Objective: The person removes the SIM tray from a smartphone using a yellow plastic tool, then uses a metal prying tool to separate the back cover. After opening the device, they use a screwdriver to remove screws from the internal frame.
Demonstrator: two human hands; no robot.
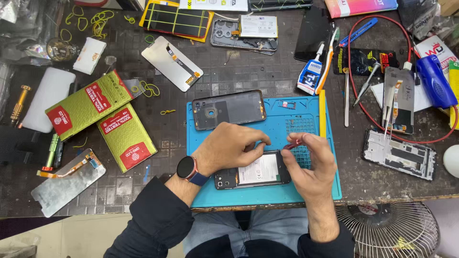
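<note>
2 hands at an opened black smartphone [252, 170] on a blue rubber mat [306, 186].
Left hand [228, 147] presses it steady, fingers curled; right hand [310, 157] pinches a small red tool [291, 145], poised at its upper edge.

Bare blue mat [248, 193] near the opened phone [253, 173]; clutter beyond.

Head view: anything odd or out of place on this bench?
Yes: yellow rubber bands lie scattered loose at the table's far left. The opened phone under both hands sits tilted on the blue mat. Nothing looks spilled.
</note>
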